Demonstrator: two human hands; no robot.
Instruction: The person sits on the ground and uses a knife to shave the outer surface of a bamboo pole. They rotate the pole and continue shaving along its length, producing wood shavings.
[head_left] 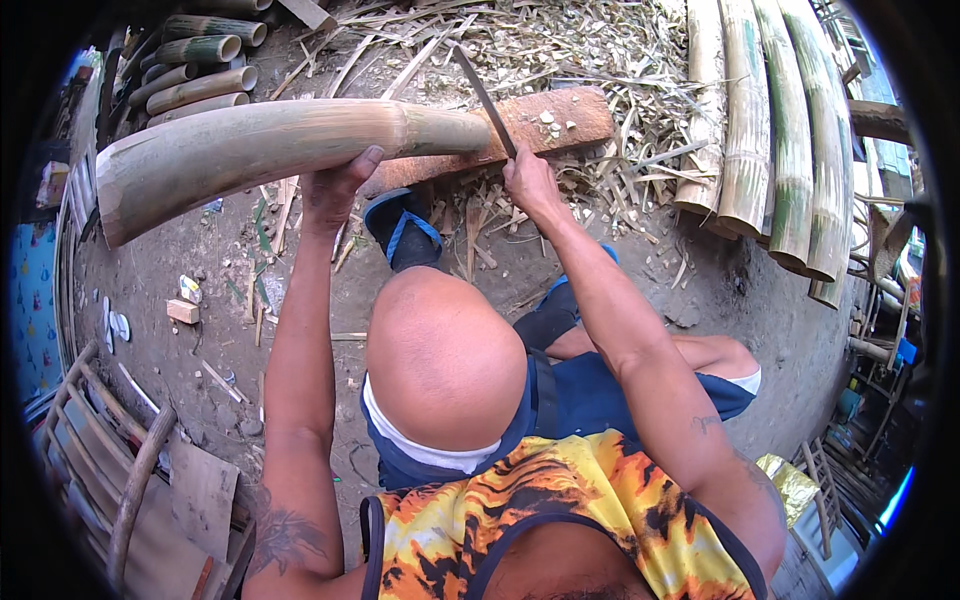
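A thick, pale green-brown length of bamboo (250, 145) extends from the left to the middle, its wide end to the left. My left hand (335, 190) is closed on it from below, with the thumb along its near side. The bamboo's narrower right end lies over a reddish-brown wooden block (575, 115); whether it touches is hard to see. My right hand (531, 183) is wrapped round the handle of a machete (478, 90), most of which the fingers hide. The blade points away and slightly left, just beside the bamboo's right end.
Wood chips and bamboo shavings (640, 60) cover the ground around the block. Several long bamboo poles (745, 130) lie at the right, and shorter cut pieces (205, 85) are piled at the far left. A wooden frame (145, 470) stands at the near left. My sandalled foot (405, 230) is close to the block.
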